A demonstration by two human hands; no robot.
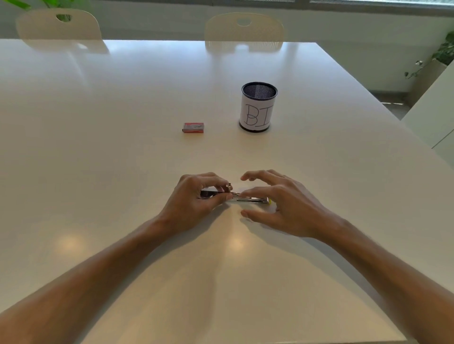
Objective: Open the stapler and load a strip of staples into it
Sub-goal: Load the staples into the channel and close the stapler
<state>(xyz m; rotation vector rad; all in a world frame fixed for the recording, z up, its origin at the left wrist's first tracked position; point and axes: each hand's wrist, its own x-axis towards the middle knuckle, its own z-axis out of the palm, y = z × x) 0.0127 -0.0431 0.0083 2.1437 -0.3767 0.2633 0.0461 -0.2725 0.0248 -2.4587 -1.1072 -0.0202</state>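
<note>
While the stapler (235,196) lies flat on the worktop (122,147) with its long axis left to right, the left hand (196,199) pinches its left end — the right hand (275,199) hovers spread above the right end, staple box (193,128) well beyond both.

We sit at a wide, glossy white table (98,137) that mirrors soft ceiling lights near us. Across it stand two pale chairs (59,24) with oval cutouts in their backs. Behind them runs a low white wall under a window (368,2). Green plants (444,51) show at the far right and upper left corners, daylight washing the room
</note>
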